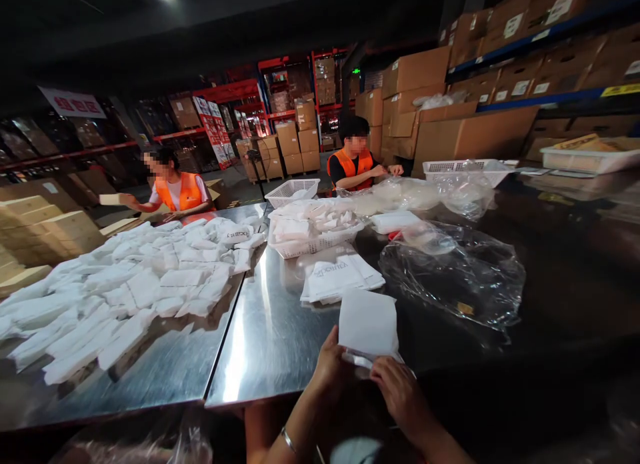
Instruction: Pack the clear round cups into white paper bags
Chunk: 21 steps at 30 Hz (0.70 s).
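A white pouch [367, 321] is held between my two hands at the front edge of the metal table [270, 344]. My left hand [331, 361] grips its lower left side, with a bracelet on that wrist. My right hand [397, 387] pinches the lower edge, where the material looks folded or opened. What is inside the pouch, if anything, is hidden. Just beyond it lies a stack of flat white pouches [335, 277] with dark lettering. Behind that stands a white basket [320, 241] filled with small white packets.
A large pile of white packets [150, 271] covers the left table. Clear plastic bags [460, 271] lie to the right. Two people in orange vests [183, 192] work across the table. Cartons [465, 141] and small boxes [55, 231] are stacked around.
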Available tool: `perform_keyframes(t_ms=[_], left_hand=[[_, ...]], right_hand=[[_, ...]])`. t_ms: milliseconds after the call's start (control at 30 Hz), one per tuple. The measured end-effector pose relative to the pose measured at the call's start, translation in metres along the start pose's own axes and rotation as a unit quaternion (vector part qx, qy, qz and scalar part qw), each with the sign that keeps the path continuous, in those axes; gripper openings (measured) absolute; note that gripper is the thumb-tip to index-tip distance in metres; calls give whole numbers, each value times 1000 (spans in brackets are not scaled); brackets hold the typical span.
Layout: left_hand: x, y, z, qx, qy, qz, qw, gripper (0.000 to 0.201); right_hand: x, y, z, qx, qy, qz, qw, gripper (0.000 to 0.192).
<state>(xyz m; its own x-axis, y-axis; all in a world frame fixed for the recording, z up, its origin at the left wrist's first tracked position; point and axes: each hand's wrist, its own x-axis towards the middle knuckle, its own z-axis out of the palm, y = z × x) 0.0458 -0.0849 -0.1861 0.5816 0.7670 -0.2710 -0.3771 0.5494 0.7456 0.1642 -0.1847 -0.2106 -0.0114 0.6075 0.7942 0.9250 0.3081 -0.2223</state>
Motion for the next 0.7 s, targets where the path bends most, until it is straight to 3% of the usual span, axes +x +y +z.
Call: perform_keyframes(t_ms=[100,167,367,600,700], left_hand=[[-10,6,2,11,-60,-4,998,58],[-16,9,7,15,-71,-9,997,60],[-22,11,14,12,-26,-16,999,56],[-14,4,9,12,-31,-8,999,56],[-6,0,4,11,31,-12,999,71]], right_hand=[[-4,2,-2,-12,14,14,1000,26],[0,-2,-1,-17,8,7,1000,25],[15,-15,6,20,17,20,999,24],[18,-27,19,94,7,66,993,25],[22,-30,12,126,-11,80,989,26]])
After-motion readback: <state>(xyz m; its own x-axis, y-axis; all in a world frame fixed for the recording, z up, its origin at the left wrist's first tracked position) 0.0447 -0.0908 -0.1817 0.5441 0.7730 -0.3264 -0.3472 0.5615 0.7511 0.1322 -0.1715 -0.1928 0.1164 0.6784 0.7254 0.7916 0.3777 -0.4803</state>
